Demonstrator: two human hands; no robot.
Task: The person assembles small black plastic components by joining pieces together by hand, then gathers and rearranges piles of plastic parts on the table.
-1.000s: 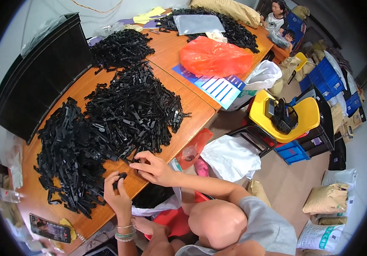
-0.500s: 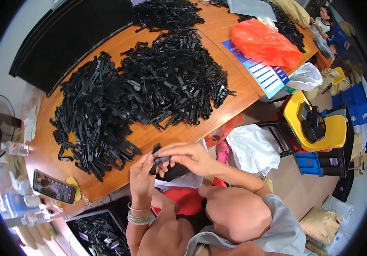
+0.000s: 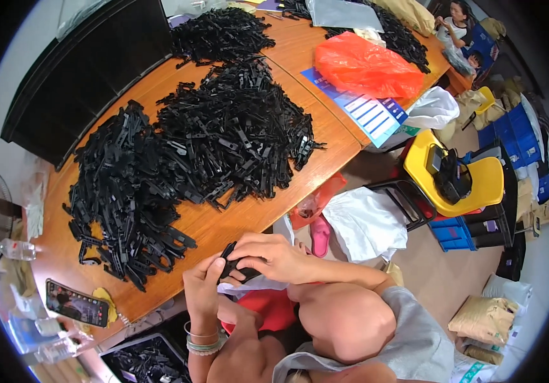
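Note:
Just off the table's near edge, a small black plastic clip-like part is pinched between my two hands. My left hand grips it with thumb and fingers from the left. Closed over its other side is my right hand, which hides part of it. Two large heaps of similar black plastic parts lie on the wooden table: the left heap and the right heap. Beneath my hands, a white bag shows in part on my lap.
A phone leans at the table's left end. Below it stands a tray of black parts. An orange-red plastic bag lies far right on the table. A yellow chair holds a black bag. Another person sits at the far right.
The view has shifted, so the table sits lower and further left. My right fingers have closed down around the black part, which was more exposed before.

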